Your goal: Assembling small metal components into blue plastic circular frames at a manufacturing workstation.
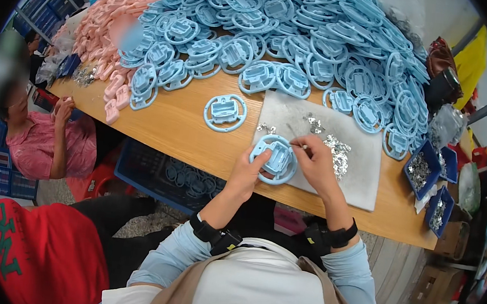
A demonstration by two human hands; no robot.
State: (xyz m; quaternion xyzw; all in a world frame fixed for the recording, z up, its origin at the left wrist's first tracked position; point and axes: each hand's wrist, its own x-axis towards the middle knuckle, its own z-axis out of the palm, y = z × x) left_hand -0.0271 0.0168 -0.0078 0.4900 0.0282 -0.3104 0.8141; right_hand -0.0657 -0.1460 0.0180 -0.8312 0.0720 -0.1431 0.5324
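My left hand [244,174] grips a light-blue round plastic ring-shaped part [278,160] by its left and lower rim, with the moulded compartment in its middle facing up. My right hand [319,166] is closed in a pinch at the upper right rim of that part. Something small and dark shows at its fingertips, too small to name. Below both hands lies a white pad [363,190], with a scatter of small shiny metal pieces [337,156] to the right of my right hand. Another blue ring part [224,110] lies alone on the wooden table [182,120].
A big heap of blue ring parts [235,51] covers the table's far side, with pink plastic parts [106,27] at its left. Blue bins [421,171] of metal pieces stand at the right edge. A blue crate [142,168] sits below the table. A person in pink [50,145] works at the left.
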